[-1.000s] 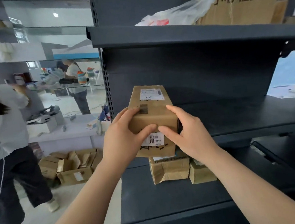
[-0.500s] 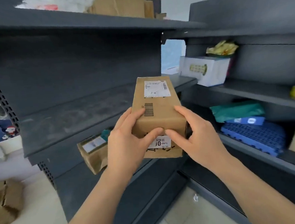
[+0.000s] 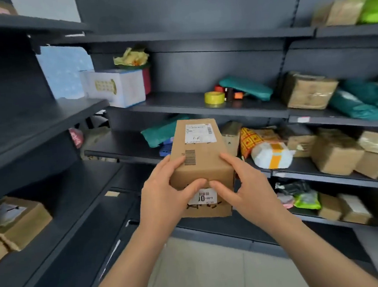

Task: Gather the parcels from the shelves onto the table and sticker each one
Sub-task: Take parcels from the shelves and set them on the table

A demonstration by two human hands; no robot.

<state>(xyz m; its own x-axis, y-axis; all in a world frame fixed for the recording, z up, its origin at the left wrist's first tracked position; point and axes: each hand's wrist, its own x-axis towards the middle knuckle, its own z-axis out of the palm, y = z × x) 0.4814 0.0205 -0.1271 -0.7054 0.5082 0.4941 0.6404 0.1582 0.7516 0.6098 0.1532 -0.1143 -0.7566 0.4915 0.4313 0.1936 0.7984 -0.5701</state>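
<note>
Parcel (image 3: 201, 156) lengthwise away, between both hands

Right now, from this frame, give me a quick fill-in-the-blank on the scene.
1. The left hand and right hand hold one cardboard ____.
2. The tape roll on the shelf is ____.
3. The top label has ____ handwritten on it.
Missing: box; yellow; 3-1.

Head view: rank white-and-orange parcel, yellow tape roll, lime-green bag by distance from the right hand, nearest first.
1. White-and-orange parcel: shelf just right of the right hand gripping the cardboard box.
2. Yellow tape roll: one shelf higher, above the hand.
3. Lime-green bag: upper shelf, far right.
</note>
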